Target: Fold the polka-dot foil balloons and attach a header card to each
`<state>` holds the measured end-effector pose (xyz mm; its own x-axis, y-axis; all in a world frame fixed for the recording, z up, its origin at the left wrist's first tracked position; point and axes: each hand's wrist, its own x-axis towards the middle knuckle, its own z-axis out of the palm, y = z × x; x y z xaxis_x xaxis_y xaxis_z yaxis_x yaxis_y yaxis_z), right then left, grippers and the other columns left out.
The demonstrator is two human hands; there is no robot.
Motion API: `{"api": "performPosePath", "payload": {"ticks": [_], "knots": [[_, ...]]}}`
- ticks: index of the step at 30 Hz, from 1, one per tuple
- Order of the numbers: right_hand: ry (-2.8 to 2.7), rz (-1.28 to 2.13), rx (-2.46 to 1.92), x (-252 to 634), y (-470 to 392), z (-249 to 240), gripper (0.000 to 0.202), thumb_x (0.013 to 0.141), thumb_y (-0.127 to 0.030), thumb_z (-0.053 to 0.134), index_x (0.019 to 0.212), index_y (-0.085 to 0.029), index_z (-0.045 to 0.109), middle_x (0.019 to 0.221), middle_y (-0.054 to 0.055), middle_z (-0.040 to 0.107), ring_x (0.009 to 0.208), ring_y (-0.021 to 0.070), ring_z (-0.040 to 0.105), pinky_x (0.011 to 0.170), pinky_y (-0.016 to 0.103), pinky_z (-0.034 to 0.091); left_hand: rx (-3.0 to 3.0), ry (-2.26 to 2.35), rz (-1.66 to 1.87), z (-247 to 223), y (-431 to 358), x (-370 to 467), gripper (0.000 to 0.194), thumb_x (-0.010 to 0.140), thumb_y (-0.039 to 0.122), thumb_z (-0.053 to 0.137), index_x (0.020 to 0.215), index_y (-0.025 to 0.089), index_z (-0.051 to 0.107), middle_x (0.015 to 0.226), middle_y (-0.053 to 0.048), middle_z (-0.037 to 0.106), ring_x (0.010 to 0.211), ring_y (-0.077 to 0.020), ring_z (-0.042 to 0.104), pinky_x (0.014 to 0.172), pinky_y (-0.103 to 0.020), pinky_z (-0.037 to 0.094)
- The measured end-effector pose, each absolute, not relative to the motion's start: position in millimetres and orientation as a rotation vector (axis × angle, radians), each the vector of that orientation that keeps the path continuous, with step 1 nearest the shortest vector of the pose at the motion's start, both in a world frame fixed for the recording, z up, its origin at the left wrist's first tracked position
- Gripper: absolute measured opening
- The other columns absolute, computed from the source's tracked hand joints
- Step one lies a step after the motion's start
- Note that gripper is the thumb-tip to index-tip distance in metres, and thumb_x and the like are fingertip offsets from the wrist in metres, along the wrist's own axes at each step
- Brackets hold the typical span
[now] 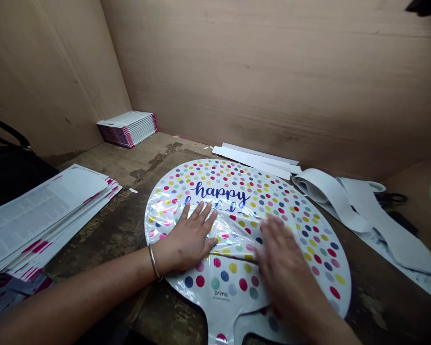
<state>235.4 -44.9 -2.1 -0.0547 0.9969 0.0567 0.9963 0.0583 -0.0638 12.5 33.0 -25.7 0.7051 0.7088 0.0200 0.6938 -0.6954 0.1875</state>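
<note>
A flat, uninflated foil balloon point(222, 278) with coloured dots, the blue word "happy" and a "prima" mark lies on the table, its neck towards me. A fold crosses its middle and partly hides the lettering below "happy". Beneath it, another dotted foil balloon point(328, 258) shows at the right. My left hand point(187, 239), with a bangle at the wrist, presses flat on the top balloon, fingers spread. Over the right part of the fold lies my right hand point(283, 258), blurred by motion, its fingers stretched out; neither hand grips anything visible.
Printed card packs point(57, 206) lie at the left, with a neat stack of white and pink packs point(129, 128) in the back corner. White paper strips point(255, 158) and a curled white band point(359, 206) lie behind and right. Wooden panels point(273, 72) enclose the table.
</note>
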Motion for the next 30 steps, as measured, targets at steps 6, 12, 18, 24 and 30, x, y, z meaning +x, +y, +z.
{"api": "performPosePath", "payload": {"ticks": [6, 12, 18, 24, 30], "knots": [[-2.453, 0.362, -1.952, 184, -2, -3, 0.059, 0.094, -0.04, 0.026, 0.144, -0.009, 0.026, 0.151, 0.012, 0.022, 0.14, 0.0248, 0.015, 0.114, 0.048, 0.013, 2.771, 1.144, 0.178, -26, 33, 9, 0.06, 0.094, 0.045, 0.032, 0.145, 0.015, 0.023, 0.152, -0.014, 0.018, 0.14, -0.0318, 0.008, 0.11, -0.056, 0.007], [-1.97, 0.08, -2.537, 296, -24, -1, 0.059, 0.091, -0.044, 0.031, 0.134, -0.005, 0.044, 0.144, 0.022, 0.035, 0.135, 0.0376, 0.025, 0.106, 0.06, 0.022, 2.749, 1.115, 0.201, -30, 35, 8, 0.06, 0.095, 0.049, 0.027, 0.146, 0.017, 0.021, 0.153, -0.013, 0.015, 0.141, -0.0311, 0.005, 0.111, -0.055, 0.005], [-2.123, 0.43, -1.97, 251, 10, 29, 0.04, 0.088, -0.039, 0.046, 0.121, -0.019, 0.057, 0.123, 0.012, 0.058, 0.113, 0.0265, 0.052, 0.095, 0.04, 0.04, 2.749, 1.135, 0.168, -24, 33, 10, 0.06, 0.094, 0.047, 0.033, 0.146, 0.018, 0.022, 0.152, -0.013, 0.017, 0.14, -0.0322, 0.01, 0.11, -0.055, 0.009], [-2.087, 0.951, -1.991, 224, 65, 34, 0.023, 0.066, -0.035, 0.071, 0.084, -0.02, 0.068, 0.075, 0.003, 0.067, 0.068, 0.0189, 0.06, 0.06, 0.028, 0.044, 2.753, 1.066, 0.101, -19, 36, 8, 0.061, 0.093, 0.044, 0.038, 0.146, 0.018, 0.022, 0.152, -0.014, 0.016, 0.14, -0.0312, 0.009, 0.111, -0.054, 0.01], [-1.814, 1.303, -1.951, 230, 56, 32, 0.011, 0.068, -0.028, 0.068, 0.064, -0.019, 0.063, 0.059, -0.001, 0.064, 0.053, 0.0124, 0.056, 0.05, 0.022, 0.043, 2.819, 0.875, 0.323, -4, 26, 4, 0.075, 0.085, 0.055, 0.049, 0.144, 0.017, 0.023, 0.151, -0.015, 0.021, 0.14, -0.0328, 0.013, 0.111, -0.054, 0.013]]}}
